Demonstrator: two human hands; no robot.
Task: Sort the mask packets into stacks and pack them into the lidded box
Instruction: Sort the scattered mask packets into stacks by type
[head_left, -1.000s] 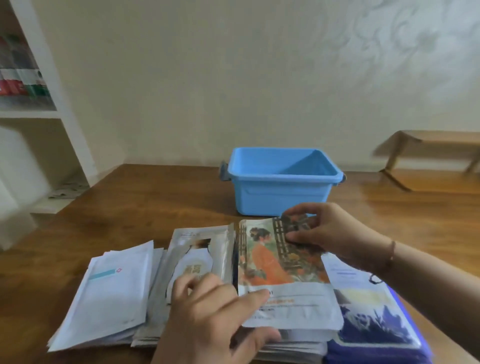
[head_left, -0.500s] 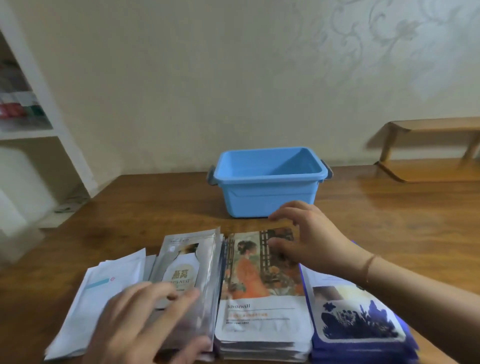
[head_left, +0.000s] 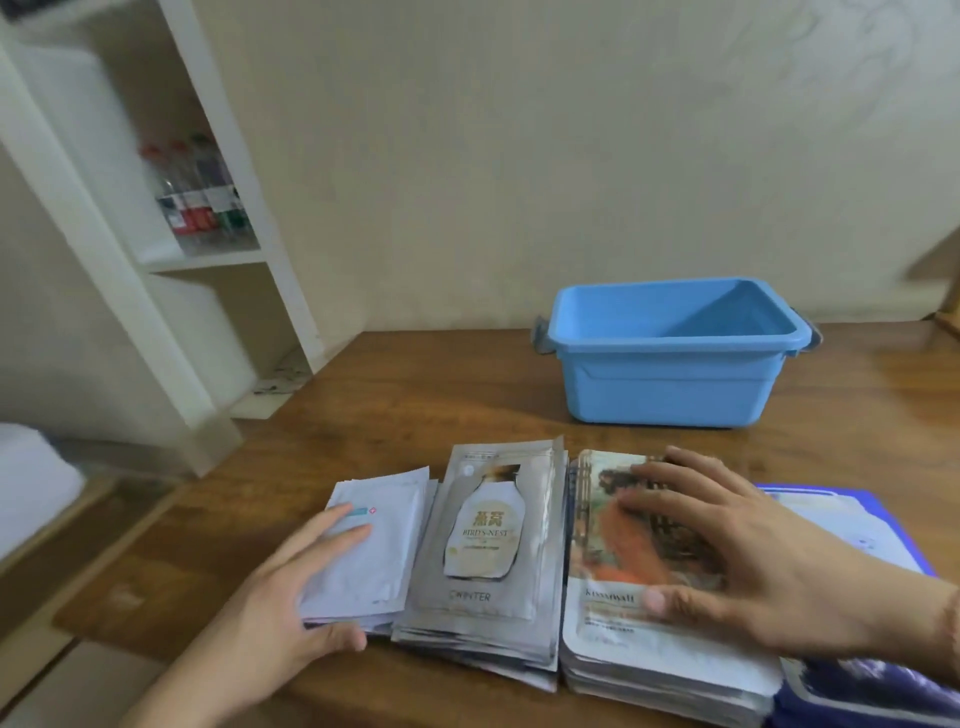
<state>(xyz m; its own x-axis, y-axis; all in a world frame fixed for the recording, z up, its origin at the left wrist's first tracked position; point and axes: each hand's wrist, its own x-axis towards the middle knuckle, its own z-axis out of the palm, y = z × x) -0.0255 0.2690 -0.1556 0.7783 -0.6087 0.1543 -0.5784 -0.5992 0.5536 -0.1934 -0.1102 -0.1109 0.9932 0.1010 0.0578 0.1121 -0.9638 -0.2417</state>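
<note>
Right hand: the right hand lay flat, fingers spread and straight, on the top packet of the picture-print stack, thumb pressed near the packet's printed name; it gripped nothing.
Left hand: the left hand rested on the white packet stack at the left end of the row, fingers laid fairly straight over the top packet and thumb set against the stack's near edge; whether it pinched the packets could not be told.
Silver stack: between the two hands sat the silver packet stack, its top packet showing a pale bottle and the words "Bird's Nest", touching the stacks on either side.
Blue stack: at the far right of the row lay the blue packet stack, partly hidden behind the right forearm.
Box: the blue box stood open and without its lid on the far side of the stacks, apart from them, with grey latches at both ends and nothing visible inside.
Table: everything rested on the wooden table.
Background: a white shelf unit at the left held several bottles, blurred.
</note>
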